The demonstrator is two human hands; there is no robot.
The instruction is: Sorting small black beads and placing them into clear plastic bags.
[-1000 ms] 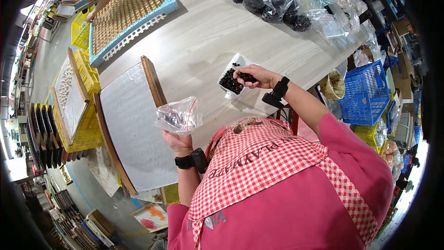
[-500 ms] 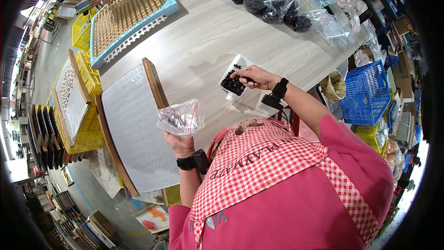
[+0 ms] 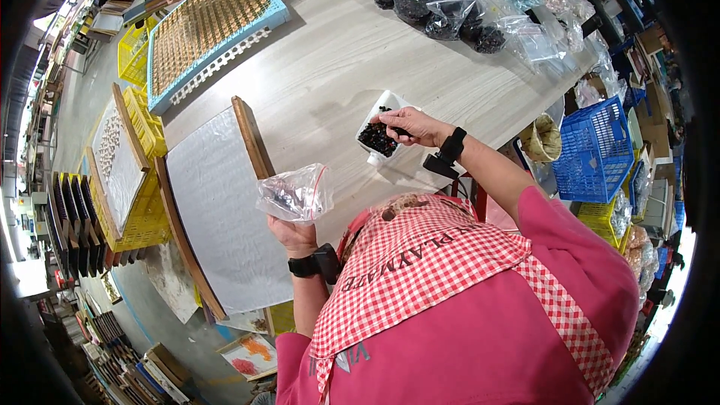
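Note:
My left hand (image 3: 294, 235) holds a small clear plastic bag (image 3: 295, 193) up above the table edge; a few dark bits lie inside it. My right hand (image 3: 415, 126) reaches into a white rectangular tray (image 3: 373, 115) of small black pieces (image 3: 373, 137) on the wooden table (image 3: 330, 67), fingers pinched among the pieces. Whether it holds any I cannot tell. Both wrists wear black bands. A pink shirt and a red checked head cloth fill the lower right.
A white board in a wooden frame (image 3: 217, 202) lies left of the bag. A blue tray with a gold grid (image 3: 206, 26) sits far left, another person's hands at it. Several clear bags of black pieces (image 3: 442, 0) lie at the back. A blue basket (image 3: 596, 150) stands right; yellow crates (image 3: 139, 172) left.
My right hand has stayed in the white tray, fingers shifting slightly among the black pieces. The left hand keeps the bag raised in about the same place.

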